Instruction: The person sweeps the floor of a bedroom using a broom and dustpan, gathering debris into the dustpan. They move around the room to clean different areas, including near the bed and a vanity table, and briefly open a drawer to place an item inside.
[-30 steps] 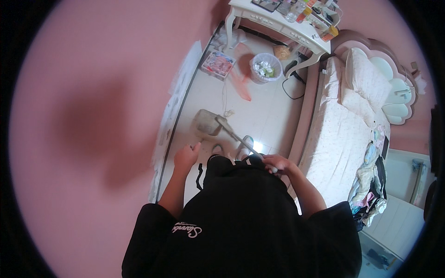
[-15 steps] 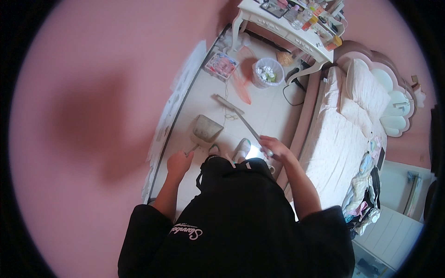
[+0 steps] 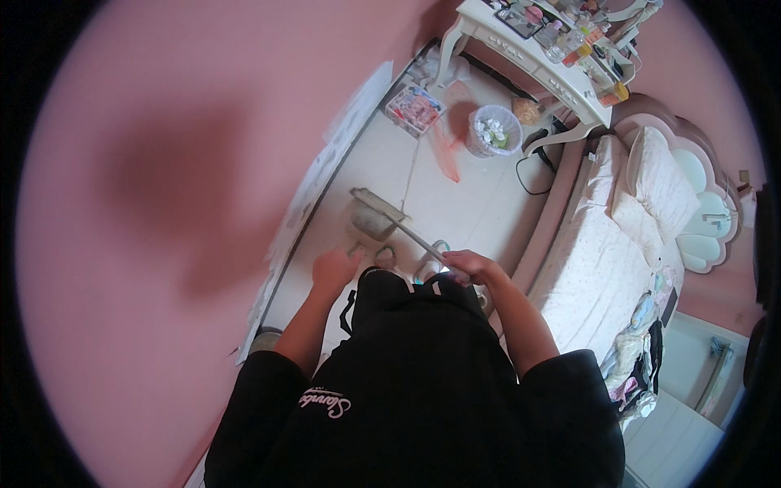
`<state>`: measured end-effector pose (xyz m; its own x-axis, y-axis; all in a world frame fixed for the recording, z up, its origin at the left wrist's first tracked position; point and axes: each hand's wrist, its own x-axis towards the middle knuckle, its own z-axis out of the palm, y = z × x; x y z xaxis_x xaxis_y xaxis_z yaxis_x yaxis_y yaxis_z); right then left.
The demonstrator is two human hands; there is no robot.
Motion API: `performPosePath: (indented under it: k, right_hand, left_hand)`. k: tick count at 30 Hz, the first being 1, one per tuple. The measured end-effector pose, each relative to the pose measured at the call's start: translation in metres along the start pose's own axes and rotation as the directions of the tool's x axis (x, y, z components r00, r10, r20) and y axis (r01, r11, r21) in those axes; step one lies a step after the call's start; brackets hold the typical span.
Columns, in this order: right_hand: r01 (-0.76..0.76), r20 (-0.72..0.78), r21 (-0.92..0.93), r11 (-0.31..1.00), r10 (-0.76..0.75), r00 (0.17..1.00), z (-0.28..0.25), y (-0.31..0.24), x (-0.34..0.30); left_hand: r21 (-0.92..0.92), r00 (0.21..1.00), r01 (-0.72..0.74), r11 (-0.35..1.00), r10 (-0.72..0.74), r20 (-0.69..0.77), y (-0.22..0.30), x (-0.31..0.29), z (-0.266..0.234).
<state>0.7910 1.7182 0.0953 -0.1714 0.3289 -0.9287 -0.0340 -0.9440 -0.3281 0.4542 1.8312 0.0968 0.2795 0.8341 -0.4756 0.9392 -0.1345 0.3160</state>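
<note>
My left hand is closed round the short handle of a grey dustpan, which lies on the floor in front of my feet. In my right hand is the handle of a broom, slanting down and to the left. The broom's head lies across the far, open edge of the dustpan and covers part of it. What the pan contains cannot be made out.
Beyond the broom stand a lined wastebasket with crumpled tissues and a box of small items. A reddish plastic bag lies between them. A white dressing table is at the back, a bed along the right, a pink wall left.
The broom head has come nearer and to the left, from the floor beyond onto the dustpan's edge. A looped string on the floor there no longer shows. My right hand has shifted slightly left.
</note>
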Motion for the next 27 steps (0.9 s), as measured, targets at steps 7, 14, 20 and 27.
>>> performPosePath:
  k: [7,14,20,27]
  right_hand:
    - [0.187,-0.053,0.303,0.935,-0.179,0.982,-0.009,0.013,-0.086]
    - [0.242,-0.270,0.487,0.839,-0.119,0.955,-0.028,0.054,-0.123]
    - [0.322,-0.408,0.404,0.856,-0.147,0.901,-0.041,0.082,-0.142]
    - [0.350,-0.506,0.465,0.813,-0.080,0.859,-0.065,0.109,-0.136]
  left_hand:
    - [-0.056,1.000,-0.001,0.998,0.001,0.001,-0.009,-0.007,-0.014]
    - [-0.018,0.999,0.022,1.000,-0.021,0.036,-0.020,-0.015,-0.036]
    - [0.082,0.997,-0.032,0.996,0.026,0.075,-0.033,-0.001,-0.037]
    - [0.056,0.997,-0.006,0.998,0.010,-0.077,-0.058,0.016,-0.036]
